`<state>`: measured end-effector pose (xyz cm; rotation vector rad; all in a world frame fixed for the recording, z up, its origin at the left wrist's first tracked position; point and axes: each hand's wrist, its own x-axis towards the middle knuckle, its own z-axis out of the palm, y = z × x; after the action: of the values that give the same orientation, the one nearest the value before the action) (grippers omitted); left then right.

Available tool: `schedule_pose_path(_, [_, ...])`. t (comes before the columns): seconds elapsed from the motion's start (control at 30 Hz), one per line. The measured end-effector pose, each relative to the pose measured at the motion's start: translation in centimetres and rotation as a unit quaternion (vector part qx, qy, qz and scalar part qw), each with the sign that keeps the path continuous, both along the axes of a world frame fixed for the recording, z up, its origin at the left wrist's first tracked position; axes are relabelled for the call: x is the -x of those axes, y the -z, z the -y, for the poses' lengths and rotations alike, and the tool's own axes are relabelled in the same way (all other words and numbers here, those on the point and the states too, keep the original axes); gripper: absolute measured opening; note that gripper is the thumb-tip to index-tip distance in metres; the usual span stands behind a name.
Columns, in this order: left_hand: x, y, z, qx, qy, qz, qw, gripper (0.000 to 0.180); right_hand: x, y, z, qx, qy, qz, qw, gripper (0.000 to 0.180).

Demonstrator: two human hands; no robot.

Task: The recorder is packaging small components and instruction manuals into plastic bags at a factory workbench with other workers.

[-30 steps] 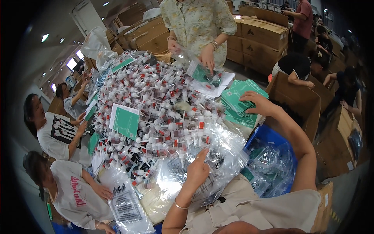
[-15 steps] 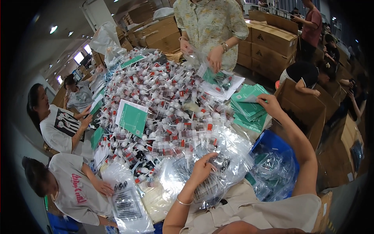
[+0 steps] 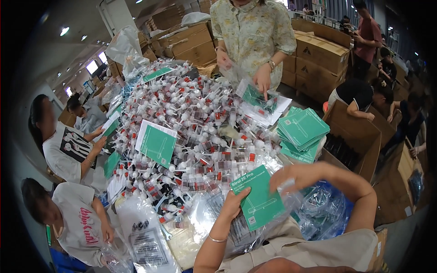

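A green printed booklet (image 3: 259,200) is gripped by its left edge in my left hand (image 3: 233,203), thumb across the front. My right hand (image 3: 289,177) is at the booklet's right edge, smeared by motion; clear plastic shows beside it, but whether its fingers hold anything is hidden. Beneath the booklet lie clear plastic bags (image 3: 200,207) with dark print. A stack of green booklets (image 3: 302,129) stands beyond my right hand. Filled clear bags (image 3: 314,209) lie in a blue bin (image 3: 349,204) by my right forearm.
A large heap of small clear bottles (image 3: 195,109) with white tips and red parts covers the table. Another green booklet (image 3: 158,145) lies on it. One co-worker (image 3: 255,36) stands opposite; several sit at left. An open cardboard box (image 3: 364,132) stands at right.
My right hand has come from the booklet stack toward my body. A green booklet is now in my left hand, which was over the plastic bags before.
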<state>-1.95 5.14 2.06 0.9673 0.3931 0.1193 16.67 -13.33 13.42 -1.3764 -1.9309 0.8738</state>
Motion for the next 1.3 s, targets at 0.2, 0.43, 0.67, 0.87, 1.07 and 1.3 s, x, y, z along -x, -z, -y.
schedule_pose_path(0.2, [-0.1, 0.8, 0.0, -0.080, 0.045, -0.034, 0.995, 0.027, -17.6, -0.6, -4.5, -0.065, 0.361, 0.363, 0.857, 0.019])
schedule_pose_path(0.43, [-0.1, 1.1, -0.6, -0.047, 0.045, -0.049, 0.997, 0.027, -25.9, 5.5, -9.4, 0.130, 0.315, 0.481, 0.808, 0.032])
schedule_pose_path(0.67, [0.1, 1.6, -0.6, -0.097, 0.092, -0.026, 0.991, 0.036, -27.7, 7.0, -8.9, 0.098, 0.248, 0.497, 0.826, 0.033])
schedule_pose_path(0.87, [0.2, 1.0, -0.2, -0.096, 0.093, 0.012, 0.991, 0.037, -27.6, 6.5, -8.3, 0.050, 0.248, 0.496, 0.831, 0.017])
schedule_pose_path(1.07, [-0.1, 2.1, -0.4, -0.075, 0.092, 0.034, 0.992, 0.037, -25.3, 4.9, -9.3, -0.038, 0.250, 0.551, 0.795, 0.007])
schedule_pose_path(1.3, [0.1, 0.8, -0.4, -0.058, 0.097, 0.029, 0.993, 0.040, -25.4, 4.2, -9.1, -0.082, 0.363, 0.463, 0.805, 0.006])
